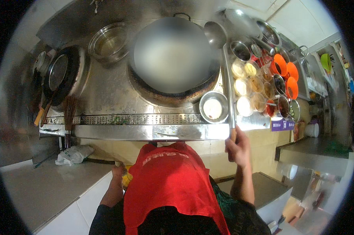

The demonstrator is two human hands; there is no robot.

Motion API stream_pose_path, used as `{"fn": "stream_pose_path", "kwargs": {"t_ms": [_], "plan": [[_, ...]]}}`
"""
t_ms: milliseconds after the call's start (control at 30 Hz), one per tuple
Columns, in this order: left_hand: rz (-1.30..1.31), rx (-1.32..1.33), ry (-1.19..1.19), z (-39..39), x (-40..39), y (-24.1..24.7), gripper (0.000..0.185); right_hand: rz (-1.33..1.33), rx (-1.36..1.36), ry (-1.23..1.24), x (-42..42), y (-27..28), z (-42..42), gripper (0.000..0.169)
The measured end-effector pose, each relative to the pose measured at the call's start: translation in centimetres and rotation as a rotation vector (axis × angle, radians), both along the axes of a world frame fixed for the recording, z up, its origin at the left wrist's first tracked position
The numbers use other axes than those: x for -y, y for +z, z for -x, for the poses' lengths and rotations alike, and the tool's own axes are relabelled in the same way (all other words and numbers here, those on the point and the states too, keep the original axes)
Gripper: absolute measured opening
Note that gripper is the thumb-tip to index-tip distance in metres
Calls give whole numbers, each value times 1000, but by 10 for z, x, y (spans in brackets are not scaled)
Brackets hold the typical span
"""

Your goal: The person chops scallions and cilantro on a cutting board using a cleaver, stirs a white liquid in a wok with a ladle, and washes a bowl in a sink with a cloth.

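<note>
My right hand (240, 148) grips the wooden handle end of a long steel ladle (215, 35) at the stove's front edge. The ladle's bowl points away from me, beside the upper right of a large wok (177, 98). The wok's inside is blurred, so its contents cannot be told. Low at the left of my red apron (168, 179), my left hand (117, 173) hangs close to something yellow (127, 176). Whether that hand holds it is unclear. A small steel bowl (204, 116) with pale contents sits between the wok and the ladle's shaft.
Right of the ladle stand several seasoning tubs (244, 105) and orange containers (292, 87). A second wok (80, 63), a bamboo wok brush (69, 110) and a glass-like round pot (110, 44) are at left. A perforated drain strip (153, 119) runs along the front; a white plastic bag (74, 154) lies below.
</note>
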State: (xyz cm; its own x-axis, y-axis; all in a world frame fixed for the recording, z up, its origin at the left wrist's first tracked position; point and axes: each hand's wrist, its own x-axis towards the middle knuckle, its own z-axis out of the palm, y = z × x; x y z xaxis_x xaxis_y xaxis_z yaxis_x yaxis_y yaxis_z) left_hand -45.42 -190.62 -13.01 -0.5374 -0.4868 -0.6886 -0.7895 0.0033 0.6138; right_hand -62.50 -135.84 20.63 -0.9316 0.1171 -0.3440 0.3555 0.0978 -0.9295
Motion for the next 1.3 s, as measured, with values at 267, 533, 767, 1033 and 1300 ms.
{"fn": "stream_pose_path", "kwargs": {"t_ms": [267, 533, 767, 1033, 1300], "plan": [[5, -198, -235, -3, 19, -41, 22, 26, -4, -11, 17, -3, -3, 60], [-90, 67, -73, 10, -6, 5, 29, 61, -29, 2, 31, 9, 8, 59], [354, 208, -235, -75, 26, -76, 35, 233, -128, 246, 100, 36, 92, 41], [-163, -59, 410, -120, 24, -66, 47, 180, -62, 392, 253, -40, 276, 12], [41, 270, 411, -190, 32, -87, 41, 338, 254, 503, 380, -31, 340, 15]]}}
